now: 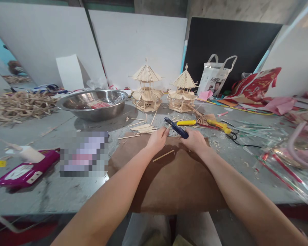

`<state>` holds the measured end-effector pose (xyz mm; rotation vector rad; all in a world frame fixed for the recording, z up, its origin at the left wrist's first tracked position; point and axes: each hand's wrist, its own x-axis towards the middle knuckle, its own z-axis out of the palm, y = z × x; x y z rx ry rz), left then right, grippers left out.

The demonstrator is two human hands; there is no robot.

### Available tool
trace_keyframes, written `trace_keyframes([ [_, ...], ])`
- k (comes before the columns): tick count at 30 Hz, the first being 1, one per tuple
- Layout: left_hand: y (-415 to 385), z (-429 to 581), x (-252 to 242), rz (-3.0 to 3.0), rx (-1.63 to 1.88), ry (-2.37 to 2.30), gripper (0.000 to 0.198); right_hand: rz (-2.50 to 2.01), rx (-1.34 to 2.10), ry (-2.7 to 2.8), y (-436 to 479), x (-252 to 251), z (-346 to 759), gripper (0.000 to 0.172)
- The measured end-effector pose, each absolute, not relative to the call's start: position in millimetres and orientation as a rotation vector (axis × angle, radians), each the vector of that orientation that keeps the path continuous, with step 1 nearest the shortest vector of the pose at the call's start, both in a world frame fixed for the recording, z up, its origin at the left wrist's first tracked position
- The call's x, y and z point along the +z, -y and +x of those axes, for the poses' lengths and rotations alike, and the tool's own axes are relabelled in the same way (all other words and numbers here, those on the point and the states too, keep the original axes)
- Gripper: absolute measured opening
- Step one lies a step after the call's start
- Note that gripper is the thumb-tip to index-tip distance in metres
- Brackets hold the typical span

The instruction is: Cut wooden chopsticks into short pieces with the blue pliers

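My right hand [194,139] is wrapped round the dark blue handles of a hand tool that looks like pliers [178,128]. Its jaws point up and left, just above my left fingertips. My left hand [157,139] is closed in a pinch; what sits between its fingers is too small to make out. Below both hands, one loose wooden stick [163,155] lies on a brown sheet [174,184]. Several more thin sticks [143,128] are piled just beyond my left hand. A yellow utility knife [186,122] lies behind the pliers.
Two pagoda models of sticks [146,95] stand at the back. A steel basin [100,111] and a stick heap [20,106] are left. Nearer lie a purple power strip [28,169] and a blurred-out flat object [84,153]. Right are a yellow glue gun [219,125] and glue sticks [256,130].
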<state>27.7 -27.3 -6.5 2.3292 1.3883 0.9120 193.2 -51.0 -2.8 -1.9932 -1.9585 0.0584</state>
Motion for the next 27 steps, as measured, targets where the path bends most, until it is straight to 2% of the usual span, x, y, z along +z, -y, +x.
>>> trace_keyframes([
  [7, 26.2, 26.9, -7.8, 2.245, 0.952, -1.375, 0.032, -1.862, 0.008, 1.924, 48.9, -5.5, 202.8, 0.043],
  [27, 22.2, 23.0, -11.5, 2.254, 1.088, -1.298, 0.024, -1.792, 0.008, 2.056, 52.2, -6.4, 202.1, 0.047],
])
